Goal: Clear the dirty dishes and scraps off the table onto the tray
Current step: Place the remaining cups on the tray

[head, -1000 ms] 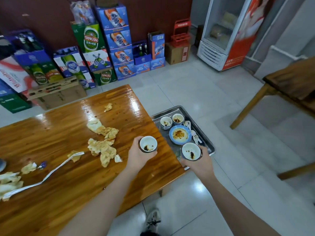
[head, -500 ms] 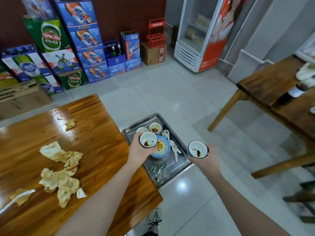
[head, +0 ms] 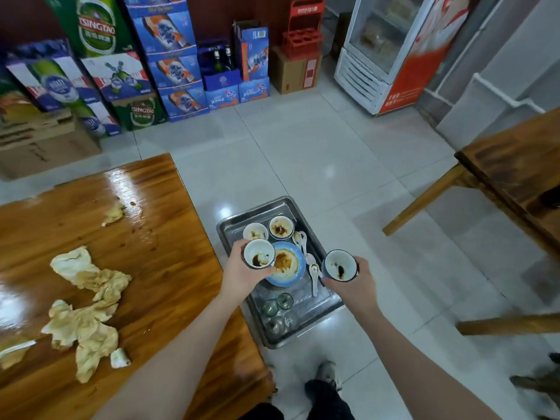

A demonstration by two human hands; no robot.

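My left hand (head: 242, 272) grips a dirty cup (head: 259, 258) over the tray (head: 257, 206). The blue bowl (head: 288, 265) sits at its 3 o'clock, and two small cups (head: 281, 228) at 12. My right hand (head: 353, 283) grips a second cup (head: 339, 265) at the tray's right edge, with the tray at its 9 o'clock. I think the left hand is nearer.
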